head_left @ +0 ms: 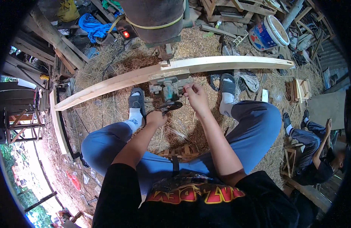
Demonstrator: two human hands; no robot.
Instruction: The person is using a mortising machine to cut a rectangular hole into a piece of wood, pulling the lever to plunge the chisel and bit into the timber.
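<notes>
A long pale wooden beam [236, 63] lies crosswise in front of me, clamped at its middle against a worn metal machine vise [168, 90]. Above it hangs a dark motor housing [154, 22], and a narrow metal bit [165, 62] comes down at a notch in the beam. My left hand [156, 119] is closed at the edge of a black handwheel [172, 106] on the near side of the vise; its fingers are partly hidden. With bent fingers, my right hand [197, 99] grips a small reddish handle [185, 89] at the vise's right side.
Sawdust and shavings cover the ground around my sandalled feet. A red light glows on a switch box [126, 33]. A blue and white bucket [263, 35] stands back right near scrap wood [236, 8]. Another person [316, 152] sits at the right. A blue tarp [93, 27] lies back left.
</notes>
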